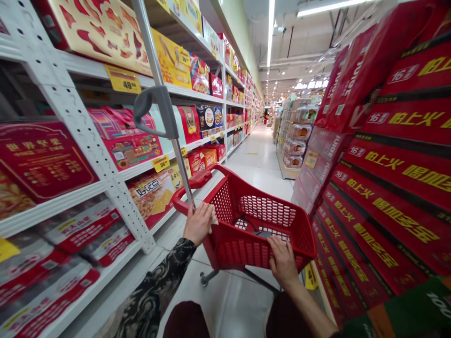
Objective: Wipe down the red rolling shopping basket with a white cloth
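Red plastic lattice-sided cart [239,249]: standing on white floor tiles [246,159].
Left hand [199,224]: fingers pinching crumpled white cloth [213,218] at cart's corner.
Right hand [283,262]: fingers resting over cart's near side; grip indiscernible.
Cloth work: apparently progressing; finished, remaining areas not showing.

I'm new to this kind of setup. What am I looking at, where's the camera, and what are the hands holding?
There is no machine: these are a person's two bare hands. The single picture comes from a camera worn on the head, looking forward and down. The left hand rests on a red shopping cart, with a whitish cloth or tissue partly under it. The right hand lies over the cart's near rim; how firmly it grips is unclear. Inside sits a small grey object, too unclear to name. White shelves of packaged goods stand left, stacked red cartons right.
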`<act>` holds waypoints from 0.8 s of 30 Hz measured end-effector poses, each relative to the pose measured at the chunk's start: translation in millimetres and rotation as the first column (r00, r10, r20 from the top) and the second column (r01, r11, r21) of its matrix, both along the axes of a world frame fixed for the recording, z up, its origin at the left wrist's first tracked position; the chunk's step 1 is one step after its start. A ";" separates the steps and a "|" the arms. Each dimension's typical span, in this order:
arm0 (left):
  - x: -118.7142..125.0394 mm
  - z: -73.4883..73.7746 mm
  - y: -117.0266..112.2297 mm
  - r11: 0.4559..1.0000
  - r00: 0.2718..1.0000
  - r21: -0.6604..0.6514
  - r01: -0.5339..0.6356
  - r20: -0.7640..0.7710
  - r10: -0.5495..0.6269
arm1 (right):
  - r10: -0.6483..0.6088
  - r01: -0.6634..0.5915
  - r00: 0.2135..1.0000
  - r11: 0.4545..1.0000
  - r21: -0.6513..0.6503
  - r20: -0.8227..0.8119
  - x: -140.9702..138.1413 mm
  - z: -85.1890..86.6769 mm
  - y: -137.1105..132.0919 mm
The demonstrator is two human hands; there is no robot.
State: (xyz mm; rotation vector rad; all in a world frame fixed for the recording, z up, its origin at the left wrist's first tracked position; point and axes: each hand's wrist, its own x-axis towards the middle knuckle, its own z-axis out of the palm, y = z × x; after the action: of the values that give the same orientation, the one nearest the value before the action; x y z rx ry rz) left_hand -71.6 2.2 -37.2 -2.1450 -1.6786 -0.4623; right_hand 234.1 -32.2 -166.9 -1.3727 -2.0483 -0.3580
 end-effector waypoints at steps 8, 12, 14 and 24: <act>4.6 -9.5 -2.1 0.998 0.998 0.050 -0.049 0.044 0.047 | 0.015 -0.015 1.000 1.000 -0.016 -0.008 -0.1 0.2 0.0; 27.1 -21.8 -5.3 0.999 0.998 -0.006 0.049 0.040 -0.049 | 0.000 -0.001 1.000 0.999 -0.044 -0.025 -0.5 5.1 -3.3; 29.7 -22.9 -6.6 0.997 0.996 -0.018 0.082 0.042 -0.081 | 0.001 -0.003 1.000 0.999 -0.047 -0.029 -0.4 7.0 -4.9; -0.4 -12.8 -8.5 0.997 0.998 0.065 -0.042 0.054 0.038 | 0.001 -0.003 0.999 1.000 -0.028 -0.047 -0.8 6.5 -6.7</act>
State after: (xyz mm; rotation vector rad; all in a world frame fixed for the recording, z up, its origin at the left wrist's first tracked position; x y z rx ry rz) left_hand -72.0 -6.4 -50.0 -2.0648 -1.7066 -0.5595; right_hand 233.4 -39.0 -160.4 -1.3832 -2.0238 -0.2945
